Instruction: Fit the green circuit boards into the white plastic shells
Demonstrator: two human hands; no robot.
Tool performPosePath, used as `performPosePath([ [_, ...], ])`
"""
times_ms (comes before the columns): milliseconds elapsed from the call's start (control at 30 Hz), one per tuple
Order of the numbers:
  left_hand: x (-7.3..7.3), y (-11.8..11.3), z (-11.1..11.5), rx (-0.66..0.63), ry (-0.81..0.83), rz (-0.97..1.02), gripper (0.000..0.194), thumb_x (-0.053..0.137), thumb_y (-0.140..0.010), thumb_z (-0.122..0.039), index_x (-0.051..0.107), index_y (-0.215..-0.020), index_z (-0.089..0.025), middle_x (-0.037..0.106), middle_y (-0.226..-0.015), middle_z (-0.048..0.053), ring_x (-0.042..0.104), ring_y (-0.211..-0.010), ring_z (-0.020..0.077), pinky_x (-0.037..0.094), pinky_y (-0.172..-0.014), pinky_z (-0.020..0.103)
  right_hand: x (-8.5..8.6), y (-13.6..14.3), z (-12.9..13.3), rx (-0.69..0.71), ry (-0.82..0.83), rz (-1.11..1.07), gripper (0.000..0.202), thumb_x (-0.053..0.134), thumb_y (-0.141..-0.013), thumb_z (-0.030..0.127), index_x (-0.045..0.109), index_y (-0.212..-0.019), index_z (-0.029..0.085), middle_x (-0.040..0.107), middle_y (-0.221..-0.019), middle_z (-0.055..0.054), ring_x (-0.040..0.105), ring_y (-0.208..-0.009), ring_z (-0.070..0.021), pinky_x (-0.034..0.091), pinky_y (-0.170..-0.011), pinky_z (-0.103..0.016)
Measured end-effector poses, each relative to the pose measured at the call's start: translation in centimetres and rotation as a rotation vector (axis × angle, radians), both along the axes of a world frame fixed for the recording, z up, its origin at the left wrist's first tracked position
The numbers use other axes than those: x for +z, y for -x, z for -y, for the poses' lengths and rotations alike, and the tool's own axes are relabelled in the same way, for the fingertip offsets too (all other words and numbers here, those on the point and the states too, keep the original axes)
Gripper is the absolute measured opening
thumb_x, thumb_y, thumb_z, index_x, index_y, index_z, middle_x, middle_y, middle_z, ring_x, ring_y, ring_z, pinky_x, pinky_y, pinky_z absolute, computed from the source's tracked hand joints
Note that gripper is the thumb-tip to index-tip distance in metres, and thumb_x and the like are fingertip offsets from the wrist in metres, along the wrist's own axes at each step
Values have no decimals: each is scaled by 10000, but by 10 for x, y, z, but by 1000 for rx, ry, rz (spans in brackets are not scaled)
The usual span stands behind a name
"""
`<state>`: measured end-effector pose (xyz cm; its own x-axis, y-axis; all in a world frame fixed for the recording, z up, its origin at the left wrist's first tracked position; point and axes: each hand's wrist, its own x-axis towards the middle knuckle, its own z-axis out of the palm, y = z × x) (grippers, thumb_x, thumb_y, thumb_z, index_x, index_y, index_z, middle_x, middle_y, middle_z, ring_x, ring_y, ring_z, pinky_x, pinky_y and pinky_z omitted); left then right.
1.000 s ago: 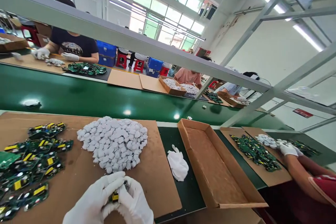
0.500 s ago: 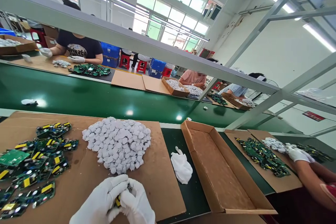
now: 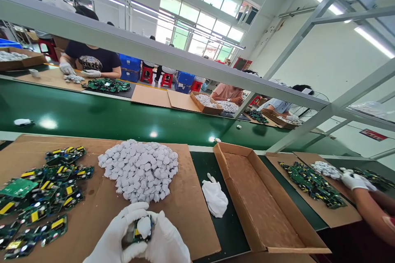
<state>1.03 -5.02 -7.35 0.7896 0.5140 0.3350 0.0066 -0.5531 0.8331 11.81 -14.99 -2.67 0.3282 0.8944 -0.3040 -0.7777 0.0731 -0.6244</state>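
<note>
My left hand (image 3: 123,234), in a white glove, grips a small green circuit board (image 3: 135,234) from the left. A round white piece (image 3: 144,227) lies on the board's face. My right hand (image 3: 168,238), also gloved, closes on the board's right side. Just beyond my hands, a heap of white pieces (image 3: 140,168) sits on a brown cardboard sheet (image 3: 185,213). Many green circuit boards with yellow parts (image 3: 43,193) are spread on the left of that sheet.
Right of the sheet lie a crumpled white glove (image 3: 214,197) and a brown cardboard tray (image 3: 259,197). A green conveyor belt (image 3: 123,117) runs behind, under a grey metal frame (image 3: 173,55). At the right, a co-worker's gloved hand (image 3: 356,181) is near more boards. Other people sit across the belt.
The board between my hands has turned, and the round white piece on it now shows. My right hand has shifted slightly right. Items on the belt have moved left.
</note>
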Motion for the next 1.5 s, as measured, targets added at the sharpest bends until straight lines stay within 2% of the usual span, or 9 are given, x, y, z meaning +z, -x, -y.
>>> performPosePath([
  [100,6,2,-10,-29,-121,16,566,595,-824,-228,450,-1364,-317,567,-1341,71,610,-1143,272,589,-882,370,7,2,1,0,-76,-116,415,820,-649,445,711,-915,145,687,-862,-60,657,-812,-178,516,-732,-302],
  [233,26,0,-21,-42,-552,-4,490,497,-916,-284,418,-1400,-266,517,-1395,82,546,-1219,255,549,-946,339,11,7,0,-119,-85,-253,474,873,-604,365,716,-1003,163,696,-903,-48,655,-813,-150,493,-681,-238],
  [367,44,-9,-20,5,-946,92,329,362,-981,-272,599,-1188,-178,666,-1183,81,621,-1063,245,542,-897,342,1,11,-2,-141,-57,-342,417,917,-531,326,739,-875,170,688,-840,-18,591,-701,-73,458,-627,-184],
  [500,36,-12,-19,120,-1077,104,325,336,-964,-206,646,-1047,-158,710,-1054,81,668,-901,226,559,-773,311,-1,13,-7,-174,-65,-368,424,930,-496,343,752,-831,153,708,-883,-35,603,-729,-74,481,-681,-182],
  [700,28,-8,-25,24,-731,-22,384,447,-941,-324,503,-1307,-223,656,-1207,53,639,-1060,191,568,-838,232,3,15,-17,-99,-167,-426,385,889,-589,334,759,-886,128,725,-958,-98,650,-792,-100,471,-598,-118],
  [900,42,-17,-27,15,-940,198,269,399,-969,-260,657,-1029,-210,730,-1008,45,685,-909,192,575,-835,254,-12,15,-16,-112,-128,-451,403,928,-492,342,755,-827,198,739,-989,-43,647,-790,-60,501,-686,-128],
  [1167,26,-7,-32,-195,-167,68,421,459,-946,-304,454,-1366,-332,524,-1397,47,575,-1200,237,548,-950,352,6,10,-13,-99,-130,-202,489,840,-646,428,691,-1044,187,712,-1054,-103,678,-956,-217,527,-816,-330],
  [1333,24,-4,-21,-82,86,31,424,373,-980,-355,404,-1403,-363,580,-1337,35,668,-1052,202,637,-691,272,9,10,-10,-115,-105,-176,293,813,-689,398,657,-700,150,671,-787,-39,654,-804,-154,520,-783,-290],
  [1500,24,-3,-10,-125,328,9,386,454,-960,-412,483,-1332,-313,584,-1335,31,561,-1215,231,500,-1006,399,5,12,-9,-132,6,-122,432,862,-608,427,706,-927,182,713,-957,-75,662,-953,-202,508,-897,-370],
])
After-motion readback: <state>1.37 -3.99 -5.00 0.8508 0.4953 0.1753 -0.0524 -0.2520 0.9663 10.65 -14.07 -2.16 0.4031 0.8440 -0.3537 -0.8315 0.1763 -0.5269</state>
